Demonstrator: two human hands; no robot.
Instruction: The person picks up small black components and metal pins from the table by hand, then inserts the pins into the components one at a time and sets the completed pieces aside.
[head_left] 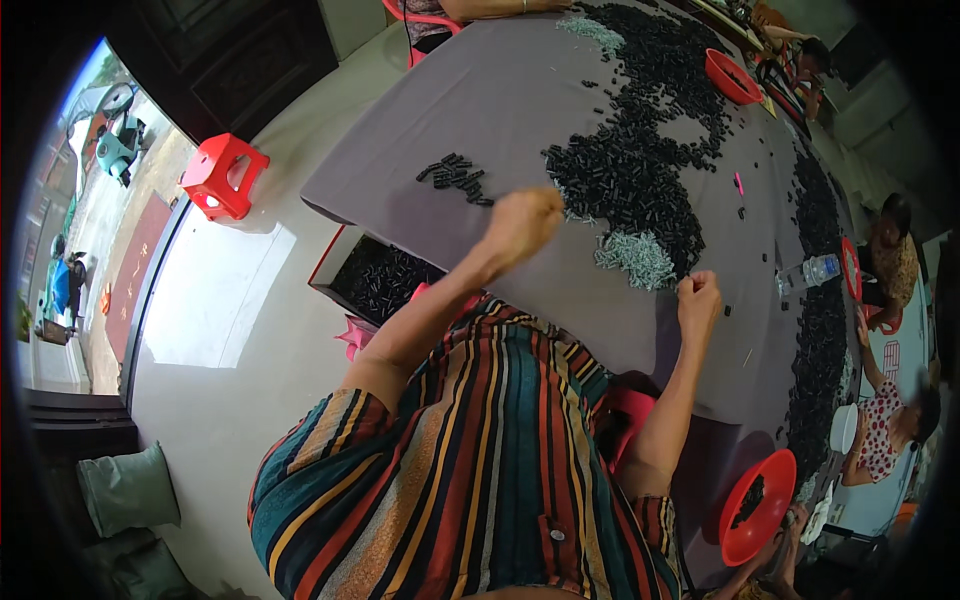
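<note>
The left hand (522,222) is curled into a fist, just beside the big heap of black tubes (640,160) on the tabletop (480,110). The right hand (699,296) is curled too, near the pale pins (636,258).

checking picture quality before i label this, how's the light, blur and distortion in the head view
Head view: strong fisheye bend, the table edge curves and the corners go black; a bright sunlit patch glares on the floor; the left hand is slightly motion-blurred, the right hand sharper; the small black pieces are too fine to resolve singly.
</note>
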